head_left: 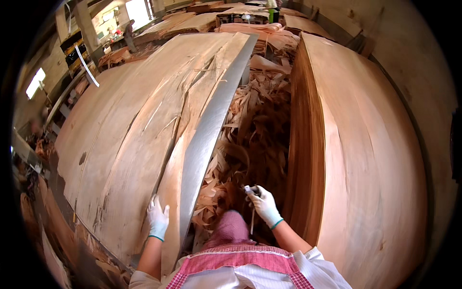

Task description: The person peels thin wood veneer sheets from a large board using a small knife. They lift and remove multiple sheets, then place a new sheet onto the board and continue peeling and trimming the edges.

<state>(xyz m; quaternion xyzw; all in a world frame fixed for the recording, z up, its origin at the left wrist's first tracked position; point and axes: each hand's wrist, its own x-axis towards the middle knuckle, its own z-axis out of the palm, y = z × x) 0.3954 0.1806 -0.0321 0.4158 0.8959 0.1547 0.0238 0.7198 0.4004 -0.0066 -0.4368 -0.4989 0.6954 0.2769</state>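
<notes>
Two gloved hands are what I have to steer by, so I read from the left edge across. Far left runs a dim aisle with scraps on the floor, hard to make out. Next comes the broad veneer sheet (pixel 130 125), cracked along its grain and lying flat on the bench, with a long metal straightedge (pixel 211 120) laid along its right margin, which I judge serves as a guide for a trimming line. My left hand (pixel 157 217) rests palm down, fingers spread flat, on the narrow strip of veneer just beside the straightedge near its lower end; I take it that the pressure keeps the thin sheet from shifting. It grips nothing. Right of the straightedge opens the gap between the bench and the next pile, acting as a trough, and it is filled with curled veneer offcuts (pixel 250 139) heaped loosely down its length. My right hand (pixel 263 204) hangs over this gap, closed around a small cutting tool (pixel 252 192) with a thin strip dangling below it; the tool's blade is too small for me to tell apart. Furthest right stands the neat stack of veneer sheets (pixel 365 159), edges aligned, well apart from the left hand.
</notes>
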